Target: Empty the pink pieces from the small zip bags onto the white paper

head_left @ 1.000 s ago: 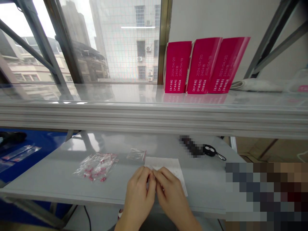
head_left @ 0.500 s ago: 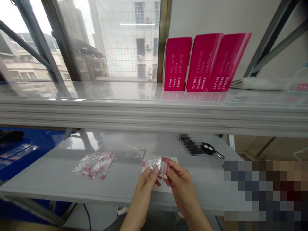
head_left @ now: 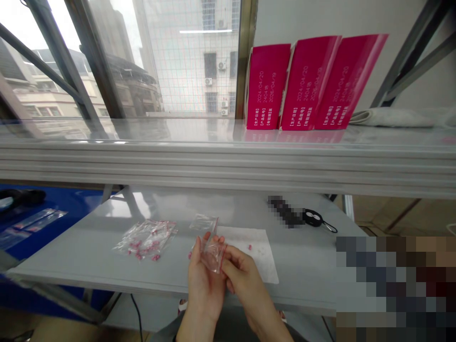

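My left hand (head_left: 206,280) is turned palm up, fingers stretched out. Over its palm and fingers lies a small clear zip bag (head_left: 213,256) with a red strip along its mouth. My right hand (head_left: 240,270) pinches that bag at the red-edged side. Whether anything is inside the bag, I cannot tell. Just left of my left thumb, a small pink piece (head_left: 190,255) lies on the table. Under and right of the hands is a white sheet of paper (head_left: 267,266), with another tiny pink piece (head_left: 250,247) on it.
Left on the grey table (head_left: 89,266) is a heap of clear bags (head_left: 146,240) with several pink pieces. A flat zip bag (head_left: 204,222) lies behind my hands. A black key holder (head_left: 312,218) is at the back right. Pink boxes (head_left: 269,90) stand on the shelf above.
My left hand has turned palm up and opened beneath the bag, and both hands have shifted slightly left. More of the paper and a pink piece on it now show.
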`<move>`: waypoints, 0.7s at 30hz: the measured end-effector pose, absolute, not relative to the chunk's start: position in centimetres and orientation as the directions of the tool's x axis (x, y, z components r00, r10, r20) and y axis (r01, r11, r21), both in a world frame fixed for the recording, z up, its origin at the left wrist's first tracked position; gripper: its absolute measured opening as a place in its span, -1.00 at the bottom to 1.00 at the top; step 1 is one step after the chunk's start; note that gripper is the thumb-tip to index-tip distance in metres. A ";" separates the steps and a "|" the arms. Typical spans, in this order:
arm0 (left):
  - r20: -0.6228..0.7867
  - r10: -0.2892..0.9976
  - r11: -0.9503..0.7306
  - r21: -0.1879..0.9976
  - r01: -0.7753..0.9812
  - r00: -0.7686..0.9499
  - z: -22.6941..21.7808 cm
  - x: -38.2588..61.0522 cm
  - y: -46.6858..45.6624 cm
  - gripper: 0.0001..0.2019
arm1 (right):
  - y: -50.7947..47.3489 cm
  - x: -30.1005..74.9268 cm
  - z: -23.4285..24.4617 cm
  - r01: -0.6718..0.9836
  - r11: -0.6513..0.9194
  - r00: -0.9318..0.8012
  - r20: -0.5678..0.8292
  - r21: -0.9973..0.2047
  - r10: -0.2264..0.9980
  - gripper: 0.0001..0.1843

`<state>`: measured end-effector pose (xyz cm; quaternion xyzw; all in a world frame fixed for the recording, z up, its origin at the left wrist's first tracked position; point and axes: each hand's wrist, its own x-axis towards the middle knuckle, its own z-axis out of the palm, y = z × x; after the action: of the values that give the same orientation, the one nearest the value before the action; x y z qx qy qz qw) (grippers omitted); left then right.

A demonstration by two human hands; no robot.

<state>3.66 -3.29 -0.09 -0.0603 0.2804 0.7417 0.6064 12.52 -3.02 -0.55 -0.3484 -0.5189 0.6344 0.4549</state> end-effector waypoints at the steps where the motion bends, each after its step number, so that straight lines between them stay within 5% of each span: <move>1: -0.430 0.867 -0.113 0.324 -0.939 -0.253 -0.1 3.7 -3.3 -0.82 | -3.0 12.6 -0.6 -0.186 -0.005 -0.337 0.059 -0.983 0.940 -0.79; 8: -0.377 0.886 -0.156 0.307 -0.939 -0.271 0.8 3.2 -3.6 -0.85 | -3.2 13.1 -1.6 0.019 0.249 -0.302 0.232 -0.968 0.925 -0.79; 11: -0.359 0.885 -0.192 0.297 -0.936 -0.295 1.2 2.7 -3.5 -0.85 | -3.2 12.7 -2.2 -0.091 0.253 -0.151 0.264 -0.963 0.953 -0.85; 14: -0.339 0.876 -0.243 0.307 -0.920 -0.344 1.1 2.8 -3.5 -0.84 | -3.2 11.7 -2.9 -0.357 0.094 0.018 0.094 -0.929 0.995 -0.81; 17: -0.253 0.899 -0.267 0.331 -0.905 -0.358 0.7 3.6 -3.7 -0.83 | -3.2 10.1 -3.8 -0.651 -0.148 -0.083 -0.124 -0.744 0.989 -0.69; 21: -0.172 0.929 -0.229 0.427 -0.875 -0.327 0.4 5.1 -3.9 -0.78 | -3.3 8.7 -4.6 -0.755 -0.232 -0.167 -0.163 -0.614 0.972 -0.69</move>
<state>5.14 -3.89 0.36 0.0595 0.2294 0.7816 0.5770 8.68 -3.35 -4.61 -0.2707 -0.2012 0.7369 0.5859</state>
